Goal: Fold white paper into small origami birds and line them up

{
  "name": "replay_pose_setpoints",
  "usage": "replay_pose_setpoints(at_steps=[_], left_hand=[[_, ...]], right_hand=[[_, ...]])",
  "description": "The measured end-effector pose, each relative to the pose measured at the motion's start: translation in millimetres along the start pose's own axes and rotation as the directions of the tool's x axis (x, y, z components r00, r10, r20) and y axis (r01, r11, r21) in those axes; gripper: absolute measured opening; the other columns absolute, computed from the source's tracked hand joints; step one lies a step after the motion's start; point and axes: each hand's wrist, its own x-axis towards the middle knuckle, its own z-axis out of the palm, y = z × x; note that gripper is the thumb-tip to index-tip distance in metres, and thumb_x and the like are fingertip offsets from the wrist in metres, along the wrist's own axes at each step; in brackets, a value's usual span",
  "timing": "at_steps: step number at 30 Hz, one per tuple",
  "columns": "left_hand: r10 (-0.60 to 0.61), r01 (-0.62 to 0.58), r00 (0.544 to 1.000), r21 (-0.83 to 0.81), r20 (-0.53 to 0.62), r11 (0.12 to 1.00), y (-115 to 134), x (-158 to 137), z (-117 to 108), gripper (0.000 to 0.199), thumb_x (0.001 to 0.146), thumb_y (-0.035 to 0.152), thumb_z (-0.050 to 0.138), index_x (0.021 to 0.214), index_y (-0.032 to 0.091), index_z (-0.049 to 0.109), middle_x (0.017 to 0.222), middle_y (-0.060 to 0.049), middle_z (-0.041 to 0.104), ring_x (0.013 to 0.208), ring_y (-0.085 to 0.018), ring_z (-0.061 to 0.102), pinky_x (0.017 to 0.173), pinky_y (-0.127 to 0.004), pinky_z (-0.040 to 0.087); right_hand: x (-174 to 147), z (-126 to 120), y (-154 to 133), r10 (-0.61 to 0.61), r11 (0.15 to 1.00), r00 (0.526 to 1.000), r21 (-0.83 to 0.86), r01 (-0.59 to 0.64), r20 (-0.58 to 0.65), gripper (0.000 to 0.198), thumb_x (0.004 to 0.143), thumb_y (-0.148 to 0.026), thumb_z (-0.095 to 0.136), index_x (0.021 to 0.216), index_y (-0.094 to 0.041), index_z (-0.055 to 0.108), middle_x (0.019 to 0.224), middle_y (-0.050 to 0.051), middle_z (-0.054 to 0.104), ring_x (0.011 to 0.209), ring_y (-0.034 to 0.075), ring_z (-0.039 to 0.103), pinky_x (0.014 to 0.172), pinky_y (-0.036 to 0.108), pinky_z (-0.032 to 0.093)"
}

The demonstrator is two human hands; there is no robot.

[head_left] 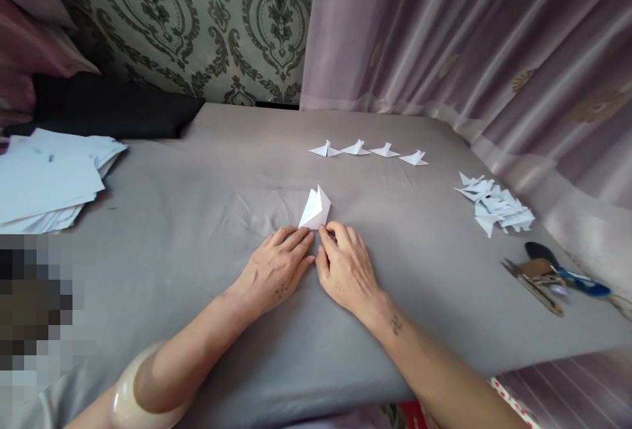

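A white piece of folded paper (315,210) stands on the grey cloth, with two points sticking up and a fold open between them. My left hand (279,261) lies palm down, its fingertips pressed on the paper's near left edge. With fingers curled, my right hand (345,258) has its index fingertip on the near right corner; the thumb is tucked close beside the left thumb. The fingertips hide the paper's bottom edge. Farther back, several small folded paper birds (359,147) form a row.
At the right lies a heap of folded paper pieces (501,206). Nearer on that side are scissors (585,281) with blue handles and a box cutter (538,291). A stack of white sheets (49,182) sits at the left, before a black cloth (108,106). Curtains (444,34) border the table.
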Motion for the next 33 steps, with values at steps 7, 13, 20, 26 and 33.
replay_pose_setpoints(at_steps=[7,13,20,26,33], left_hand=[[0.023,-0.030,0.998,-0.105,-0.065,0.994,-7,3,-2,0.035,0.097,0.030,0.041,0.124,0.016,0.058,0.125,-0.010,0.063,0.115,-0.026,0.053,0.098,-0.042,0.047],[-0.397,0.317,0.909,-0.409,-0.127,0.856,-12,12,-13,0.019,0.090,0.024,0.050,0.095,0.018,0.067,0.087,-0.005,0.070,0.083,-0.018,0.064,0.078,-0.031,0.053],[-0.498,0.427,0.866,-0.443,-0.051,0.788,-13,25,-15,0.018,0.084,0.029,0.055,0.084,0.019,0.070,0.083,-0.005,0.065,0.079,-0.018,0.061,0.071,-0.029,0.049],[-0.528,0.466,0.849,-0.425,-0.033,0.776,-15,29,-13,0.020,0.083,0.030,0.055,0.076,0.017,0.069,0.077,-0.003,0.064,0.074,-0.017,0.059,0.068,-0.029,0.047],[-0.518,0.464,0.855,-0.407,-0.026,0.787,-16,29,-12,0.016,0.082,0.025,0.056,0.074,0.018,0.068,0.077,-0.003,0.063,0.076,-0.018,0.059,0.069,-0.029,0.046]], right_hand=[[3,1,3,-0.076,0.995,0.997,0.065,0.077,-0.022,0.037,0.089,-0.015,0.042,0.123,-0.014,0.057,0.123,0.012,0.058,0.107,0.025,0.049,0.090,0.039,0.045],[5,0,3,-0.089,0.995,0.996,0.044,0.090,-0.022,0.036,0.089,-0.015,0.042,0.121,-0.013,0.058,0.118,0.012,0.059,0.104,0.026,0.050,0.090,0.040,0.045],[5,0,4,-0.079,0.996,0.997,0.049,0.079,-0.012,0.037,0.089,-0.016,0.042,0.122,-0.014,0.058,0.116,0.013,0.059,0.103,0.026,0.050,0.087,0.039,0.046],[5,2,1,-0.072,0.997,0.997,0.032,0.072,-0.014,0.039,0.089,-0.019,0.043,0.126,-0.013,0.054,0.115,0.014,0.058,0.101,0.026,0.050,0.086,0.040,0.046],[6,0,1,-0.073,0.997,0.997,0.026,0.072,0.010,0.038,0.090,-0.020,0.042,0.125,-0.015,0.057,0.113,0.012,0.058,0.100,0.025,0.051,0.087,0.038,0.045]])
